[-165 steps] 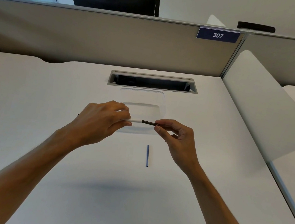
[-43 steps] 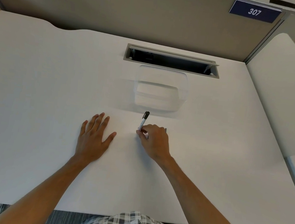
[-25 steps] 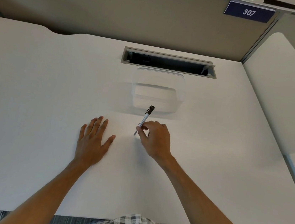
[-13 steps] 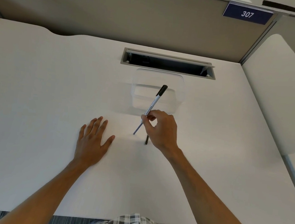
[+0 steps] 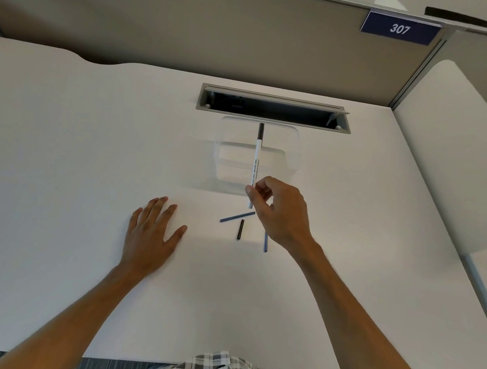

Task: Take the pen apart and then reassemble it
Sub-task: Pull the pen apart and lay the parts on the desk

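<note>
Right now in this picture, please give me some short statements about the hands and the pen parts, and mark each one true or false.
1. The right hand holds the white pen barrel in a fingertip grip. True.
2. The left hand holds a pen part. False: it lies flat and empty on the desk.
3. Three loose thin parts lie on the desk: a blue rod, a black piece and a second blue rod. True.
4. The barrel lies flat on the desk. False: it is held raised, dark end away from the person.

clear container (image 5: 289, 147) behind, pen parts (image 5: 240, 228) below right hand (image 5: 278, 211)
</note>
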Available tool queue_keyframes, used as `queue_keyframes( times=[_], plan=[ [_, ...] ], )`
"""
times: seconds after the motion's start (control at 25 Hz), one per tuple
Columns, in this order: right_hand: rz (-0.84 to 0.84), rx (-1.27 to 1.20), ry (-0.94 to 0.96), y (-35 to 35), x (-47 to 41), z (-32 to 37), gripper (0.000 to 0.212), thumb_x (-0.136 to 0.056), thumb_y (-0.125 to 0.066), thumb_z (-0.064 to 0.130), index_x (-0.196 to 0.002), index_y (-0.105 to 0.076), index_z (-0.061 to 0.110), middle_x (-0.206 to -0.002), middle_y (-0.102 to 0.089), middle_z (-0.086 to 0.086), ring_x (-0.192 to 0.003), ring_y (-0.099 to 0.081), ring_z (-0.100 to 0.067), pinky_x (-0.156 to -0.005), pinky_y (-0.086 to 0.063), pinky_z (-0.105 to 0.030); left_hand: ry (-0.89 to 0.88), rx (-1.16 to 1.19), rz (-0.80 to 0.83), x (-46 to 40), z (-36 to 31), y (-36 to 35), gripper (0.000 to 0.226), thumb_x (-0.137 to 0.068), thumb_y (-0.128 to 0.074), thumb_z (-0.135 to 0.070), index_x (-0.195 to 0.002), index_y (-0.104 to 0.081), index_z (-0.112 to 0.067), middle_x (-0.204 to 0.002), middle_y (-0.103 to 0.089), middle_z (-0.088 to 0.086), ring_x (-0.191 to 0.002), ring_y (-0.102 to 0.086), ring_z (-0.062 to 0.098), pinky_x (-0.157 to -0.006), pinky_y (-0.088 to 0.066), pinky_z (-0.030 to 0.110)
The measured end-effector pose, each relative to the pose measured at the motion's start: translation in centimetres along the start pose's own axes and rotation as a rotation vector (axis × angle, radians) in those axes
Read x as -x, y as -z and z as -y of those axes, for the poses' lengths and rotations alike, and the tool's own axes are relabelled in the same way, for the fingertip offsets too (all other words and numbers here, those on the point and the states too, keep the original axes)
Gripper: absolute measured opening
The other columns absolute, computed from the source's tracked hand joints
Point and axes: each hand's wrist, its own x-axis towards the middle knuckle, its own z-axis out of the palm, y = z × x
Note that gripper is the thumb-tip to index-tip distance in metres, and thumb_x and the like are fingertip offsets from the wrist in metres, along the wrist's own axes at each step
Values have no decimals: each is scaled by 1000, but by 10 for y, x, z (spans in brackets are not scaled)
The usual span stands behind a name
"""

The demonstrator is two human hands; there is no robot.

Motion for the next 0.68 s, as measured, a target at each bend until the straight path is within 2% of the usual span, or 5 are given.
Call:
queue_keyframes(
  times=[0.12,0.32,0.48,0.56,0.68],
  plan=[
    [44,68,3,9,9,0,21,-93,-61,40,-83,-67,22,-77,-70,11,-74,-64,-9,-67,-50,-28,-101,67,-207,-1,-15,13,54,-92,-42,-46,-133,-49,-13,-151,-37,12,-134,-43,30,-104,-39,48],
    [61,111,35,18,18,1,20,-90,-67,40,-85,-71,21,-81,-72,8,-77,-65,-13,-69,-50,-31,-372,80,-481,-15,-50,42,46,-94,-55,-33,-136,-46,-16,-150,-36,17,-137,-37,29,-104,-36,44],
    [51,117,125,22,20,3,20,-90,-68,39,-90,-74,20,-83,-70,6,-76,-60,-13,-65,-43,-28,-548,-60,-480,-28,-74,61,48,-95,-53,-35,-139,-43,-19,-154,-29,15,-143,-26,29,-112,-27,48],
    [93,101,167,23,20,3,18,-91,-68,37,-92,-74,20,-85,-69,7,-77,-58,-12,-65,-40,-27,-608,-137,-436,-34,-80,66,46,-95,-53,-35,-137,-48,-18,-152,-36,14,-142,-29,30,-113,-24,51],
    [157,95,218,21,19,2,18,-92,-68,37,-94,-74,21,-88,-66,7,-79,-57,-11,-65,-41,-28,-660,-159,-389,-39,-79,68,34,-90,-60,-27,-121,-63,-15,-137,-56,13,-134,-44,32,-111,-29,54]
  ],
)
